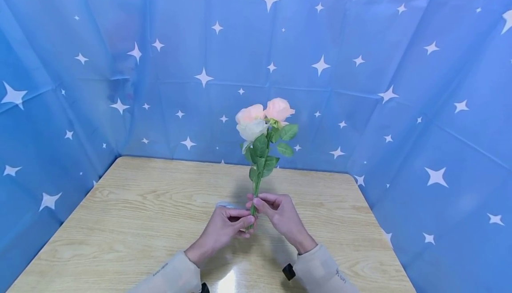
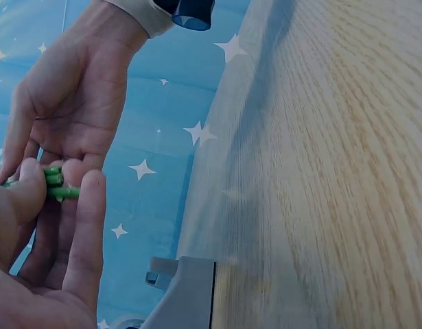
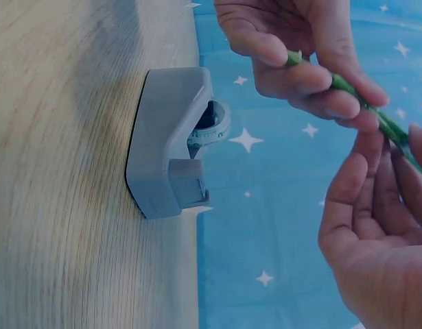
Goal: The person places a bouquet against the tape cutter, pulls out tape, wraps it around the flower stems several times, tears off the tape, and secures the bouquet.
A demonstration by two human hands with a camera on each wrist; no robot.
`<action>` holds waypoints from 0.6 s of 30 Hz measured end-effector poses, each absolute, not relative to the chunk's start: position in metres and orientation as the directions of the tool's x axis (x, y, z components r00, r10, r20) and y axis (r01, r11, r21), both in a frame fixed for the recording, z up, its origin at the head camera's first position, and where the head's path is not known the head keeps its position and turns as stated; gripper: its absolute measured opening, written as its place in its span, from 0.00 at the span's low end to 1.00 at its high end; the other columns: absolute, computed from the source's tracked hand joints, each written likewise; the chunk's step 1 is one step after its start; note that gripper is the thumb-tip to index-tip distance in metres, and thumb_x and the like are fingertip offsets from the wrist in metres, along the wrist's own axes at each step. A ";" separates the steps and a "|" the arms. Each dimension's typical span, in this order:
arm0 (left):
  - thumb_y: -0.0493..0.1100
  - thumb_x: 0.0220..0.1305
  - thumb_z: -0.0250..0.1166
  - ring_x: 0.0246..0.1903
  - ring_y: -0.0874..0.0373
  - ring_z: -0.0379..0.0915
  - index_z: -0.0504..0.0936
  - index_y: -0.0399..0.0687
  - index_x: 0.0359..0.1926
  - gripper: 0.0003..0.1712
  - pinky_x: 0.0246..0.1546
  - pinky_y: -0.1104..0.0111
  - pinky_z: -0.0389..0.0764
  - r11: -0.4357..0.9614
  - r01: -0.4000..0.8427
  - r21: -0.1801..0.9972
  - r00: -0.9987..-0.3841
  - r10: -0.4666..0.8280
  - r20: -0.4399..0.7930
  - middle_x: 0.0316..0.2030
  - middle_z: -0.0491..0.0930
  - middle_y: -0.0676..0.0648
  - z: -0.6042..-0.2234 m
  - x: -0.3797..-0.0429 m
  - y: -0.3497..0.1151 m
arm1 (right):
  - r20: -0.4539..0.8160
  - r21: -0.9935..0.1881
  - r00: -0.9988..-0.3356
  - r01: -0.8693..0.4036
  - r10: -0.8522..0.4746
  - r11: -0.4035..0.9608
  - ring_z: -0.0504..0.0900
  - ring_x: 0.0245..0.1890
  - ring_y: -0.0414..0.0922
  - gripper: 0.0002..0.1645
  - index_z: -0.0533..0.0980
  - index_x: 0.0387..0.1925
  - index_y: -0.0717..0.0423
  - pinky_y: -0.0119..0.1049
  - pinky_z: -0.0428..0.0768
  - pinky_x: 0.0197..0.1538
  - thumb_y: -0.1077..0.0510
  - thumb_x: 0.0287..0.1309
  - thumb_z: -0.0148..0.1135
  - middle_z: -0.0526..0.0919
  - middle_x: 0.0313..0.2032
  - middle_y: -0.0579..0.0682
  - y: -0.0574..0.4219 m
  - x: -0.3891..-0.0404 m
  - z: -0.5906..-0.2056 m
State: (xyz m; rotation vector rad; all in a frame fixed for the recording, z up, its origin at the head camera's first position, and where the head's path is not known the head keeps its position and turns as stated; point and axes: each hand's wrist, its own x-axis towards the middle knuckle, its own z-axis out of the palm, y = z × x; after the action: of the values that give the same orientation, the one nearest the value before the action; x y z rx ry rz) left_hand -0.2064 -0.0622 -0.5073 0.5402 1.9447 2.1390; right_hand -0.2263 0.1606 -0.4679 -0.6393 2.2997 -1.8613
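Observation:
Three artificial roses stand in a bunch in the head view: two pale pink roses (image 1: 278, 109) and a white rose (image 1: 252, 130), with green leaves (image 1: 260, 145) below them. Their green stems (image 1: 262, 170) run down together, slightly tilted. My left hand (image 1: 226, 227) pinches the stems near their lower ends between thumb and fingers. Just above it, my right hand (image 1: 281, 216) pinches the same stems. In the left wrist view the cut stem ends (image 2: 60, 185) poke out between the left fingers. The blooms are out of both wrist views.
A grey tape dispenser (image 3: 166, 140) with a roll of tape (image 3: 212, 129) stands on the wooden table (image 1: 160, 195) behind the hands, mostly hidden in the head view. A blue curtain (image 1: 240, 39) with white stars surrounds the table's back and sides.

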 end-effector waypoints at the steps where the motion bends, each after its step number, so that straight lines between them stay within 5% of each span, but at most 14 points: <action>1: 0.35 0.81 0.75 0.37 0.65 0.94 0.91 0.24 0.60 0.17 0.44 0.66 0.98 -0.107 0.110 0.988 -0.916 0.375 0.143 0.49 0.93 0.22 -0.507 -0.206 -0.062 | 0.177 -0.954 -0.906 -0.254 -0.384 0.159 0.88 0.76 0.58 0.20 0.93 0.57 0.61 0.35 0.89 0.74 0.49 0.88 0.67 0.96 0.63 0.57 0.160 -0.226 -0.468; 9: 0.35 0.79 0.77 0.39 0.60 0.96 0.94 0.30 0.59 0.15 0.44 0.63 0.99 -0.072 0.139 0.988 -0.940 0.303 0.154 0.50 0.95 0.26 -0.506 -0.203 -0.059 | 0.179 -0.958 -0.937 -0.235 -0.299 0.165 0.91 0.72 0.58 0.14 0.95 0.55 0.54 0.28 0.90 0.66 0.50 0.83 0.74 0.97 0.60 0.55 0.153 -0.224 -0.466; 18: 0.37 0.77 0.79 0.39 0.58 0.95 0.96 0.32 0.56 0.13 0.43 0.60 0.99 -0.039 0.146 0.989 -0.947 0.285 0.151 0.47 0.95 0.29 -0.504 -0.202 -0.056 | 0.167 -0.956 -0.960 -0.214 -0.225 0.199 0.97 0.46 0.40 0.11 0.96 0.52 0.59 0.30 0.93 0.54 0.56 0.79 0.78 0.99 0.52 0.60 0.152 -0.221 -0.463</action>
State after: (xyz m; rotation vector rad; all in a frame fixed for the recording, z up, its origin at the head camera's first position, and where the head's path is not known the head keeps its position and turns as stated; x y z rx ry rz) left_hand -0.2016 -0.0563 -0.5040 0.4739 2.1063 2.1443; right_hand -0.2213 0.1519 -0.4628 -0.4439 2.4253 -1.9317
